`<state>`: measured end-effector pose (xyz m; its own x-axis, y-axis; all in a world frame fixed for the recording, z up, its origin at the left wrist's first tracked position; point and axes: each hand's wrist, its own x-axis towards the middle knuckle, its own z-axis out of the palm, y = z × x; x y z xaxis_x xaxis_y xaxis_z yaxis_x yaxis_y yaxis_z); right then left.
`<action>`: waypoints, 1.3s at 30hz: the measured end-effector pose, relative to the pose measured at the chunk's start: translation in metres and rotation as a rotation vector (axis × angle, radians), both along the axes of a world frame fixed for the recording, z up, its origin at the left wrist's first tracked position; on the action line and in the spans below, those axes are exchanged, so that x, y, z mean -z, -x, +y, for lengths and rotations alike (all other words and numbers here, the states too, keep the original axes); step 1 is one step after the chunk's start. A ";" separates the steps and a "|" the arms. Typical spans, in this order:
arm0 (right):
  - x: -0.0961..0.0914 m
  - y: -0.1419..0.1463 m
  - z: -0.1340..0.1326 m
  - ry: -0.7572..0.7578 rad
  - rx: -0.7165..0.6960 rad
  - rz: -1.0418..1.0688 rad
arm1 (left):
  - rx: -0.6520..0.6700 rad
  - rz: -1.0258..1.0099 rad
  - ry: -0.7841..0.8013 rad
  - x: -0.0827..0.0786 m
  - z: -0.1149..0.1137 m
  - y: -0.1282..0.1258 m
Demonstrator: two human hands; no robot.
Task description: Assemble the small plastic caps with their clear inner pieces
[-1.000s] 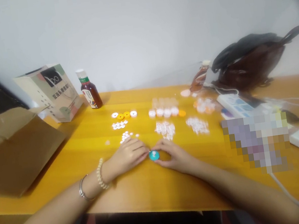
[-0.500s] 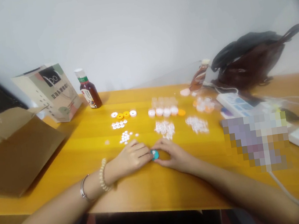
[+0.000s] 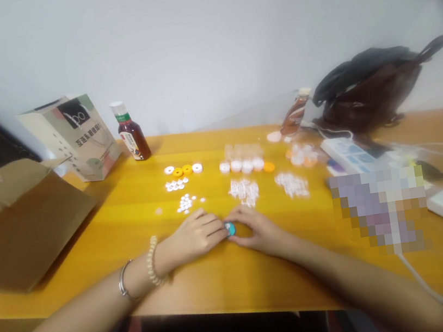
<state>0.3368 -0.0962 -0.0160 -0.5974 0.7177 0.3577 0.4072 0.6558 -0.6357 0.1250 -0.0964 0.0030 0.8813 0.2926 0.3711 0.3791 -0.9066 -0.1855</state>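
Observation:
Both my hands meet at the middle of the yellow wooden table [image 3: 229, 280]. My left hand [image 3: 196, 235] has its fingers curled and pressed against a small teal round cap [image 3: 230, 229]. My right hand [image 3: 255, 230] pinches the same cap from the other side, with the cap resting at table level. A bead bracelet and a metal bangle sit on my left wrist. Just beyond my hands lie clusters of small white pieces [image 3: 244, 189] and a row of white and orange rings [image 3: 183, 169].
A folded cardboard box [image 3: 18, 216] lies at the left, with a paper bag [image 3: 73, 137] and a dark bottle [image 3: 130, 135] behind it. At the right are a tipped bottle [image 3: 294, 114], a dark bag [image 3: 371, 90], a white power strip [image 3: 352, 156] and cables.
My left fingers have closed in over the teal cap, so less of it shows. Both hands shifted very slightly away from me.

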 end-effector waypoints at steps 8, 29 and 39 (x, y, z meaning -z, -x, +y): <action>0.000 0.000 -0.001 0.004 0.011 0.010 | -0.040 -0.044 0.085 -0.001 0.001 0.003; -0.005 0.005 -0.006 0.618 0.061 0.429 | -0.168 -0.813 1.195 0.014 0.003 -0.011; -0.003 0.005 -0.005 0.679 0.069 0.517 | -0.148 -0.858 1.153 0.011 0.002 -0.012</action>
